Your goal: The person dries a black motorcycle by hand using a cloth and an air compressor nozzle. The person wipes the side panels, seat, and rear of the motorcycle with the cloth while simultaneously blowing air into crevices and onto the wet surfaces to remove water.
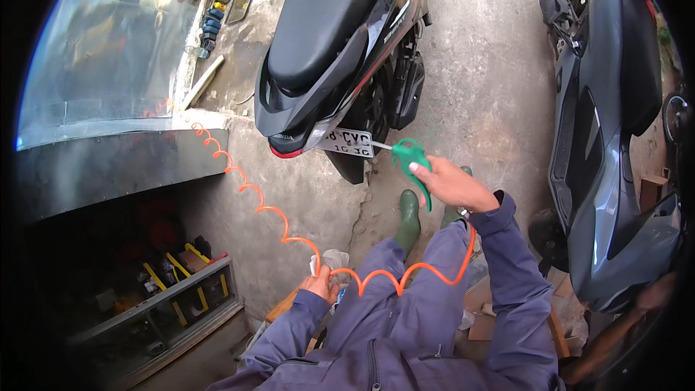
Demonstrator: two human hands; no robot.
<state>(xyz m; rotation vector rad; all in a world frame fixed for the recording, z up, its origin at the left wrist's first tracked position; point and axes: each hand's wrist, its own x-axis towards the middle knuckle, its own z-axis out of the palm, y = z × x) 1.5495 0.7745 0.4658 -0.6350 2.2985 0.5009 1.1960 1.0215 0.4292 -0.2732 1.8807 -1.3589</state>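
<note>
My right hand (453, 182) grips a green air blow gun (410, 158). Its thin nozzle points left at the licence plate (347, 143) on the rear of a black Honda scooter (320, 27); whether the tip touches the plate cannot be told. An orange coiled air hose (380, 276) sags across my legs, from near my right wrist to my left hand (321, 284). My left hand is closed on the hose, low at my left side. A pale crumpled cloth or bag (334, 260) shows just beyond it, and I cannot tell if I hold that too.
A grey-blue scooter (602, 119) stands on the right, with someone's arm (613, 347) below it. To the left are a metal-faced counter (136, 157) and a glass-fronted case (163, 304). Bottles (210, 27) and a tray (240, 4) lie along the wall. Cardboard (480, 328) is behind my legs.
</note>
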